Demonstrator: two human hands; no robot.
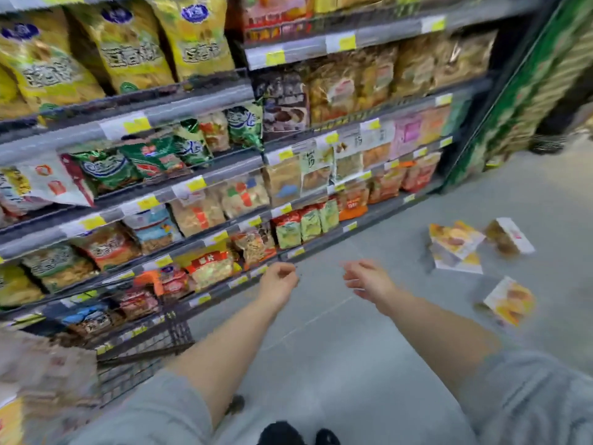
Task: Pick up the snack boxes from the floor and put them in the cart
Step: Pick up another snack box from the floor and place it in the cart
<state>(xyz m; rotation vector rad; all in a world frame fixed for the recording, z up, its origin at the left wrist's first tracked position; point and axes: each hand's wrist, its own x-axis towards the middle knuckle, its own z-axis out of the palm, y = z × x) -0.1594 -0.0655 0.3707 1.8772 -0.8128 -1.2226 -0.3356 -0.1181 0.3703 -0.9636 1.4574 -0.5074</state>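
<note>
Hands: both held out ahead on bare forearms, grey sleeves [529,396] at the elbows; each holds nothing.
- left hand [277,284]: fingers loosely curled and empty, in front of the lowest shelves [192,101].
- right hand [369,281]: fingers relaxed and blurred, empty, near the left hand with a gap between them, above the grey floor [321,348].

Snack boxes: all on the floor, to the right of the right hand and apart from it.
- pile [455,245]: two overlapping boxes, ahead and to the right.
- tilted box [508,236]: just right of the pile.
- near box [510,303]: alone, right of the right forearm.

Other items:
- cart [144,342]: dark wire, at lower left beside the left forearm and next to the shelves; its contents are too blurred to tell.
- shelves: hold bagged snacks, with yellow price tags along the edges.
</note>
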